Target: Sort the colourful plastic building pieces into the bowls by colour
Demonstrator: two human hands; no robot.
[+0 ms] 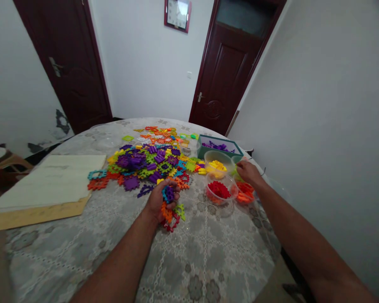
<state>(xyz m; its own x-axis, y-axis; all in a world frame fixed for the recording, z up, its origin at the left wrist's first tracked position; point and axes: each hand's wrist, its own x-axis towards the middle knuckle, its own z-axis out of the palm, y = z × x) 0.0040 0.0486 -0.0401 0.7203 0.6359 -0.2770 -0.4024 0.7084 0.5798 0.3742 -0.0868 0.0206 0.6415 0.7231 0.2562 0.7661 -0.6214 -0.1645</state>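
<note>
Left hand point(159, 202), fingers shut on purple plastic pieces point(168, 194), right hand point(249, 173), fingers half-curled, near table edge point(273, 240)

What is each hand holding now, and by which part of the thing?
The left hand grips a purple plastic interlocking piece by its edges, between thumb and fingers. Whether the right hand holds anything cannot be told.

We reach forward with both bare arms, our left forearm point(121, 261) angling up from the bottom of the view and our right forearm point(303, 240) coming in from the lower right. Our left hand point(159, 202) is closed, its left fingers point(174, 194) curled inward. Our right hand point(249, 173) sits farther forward, back upward, its right fingers point(241, 165) bent downward.
</note>
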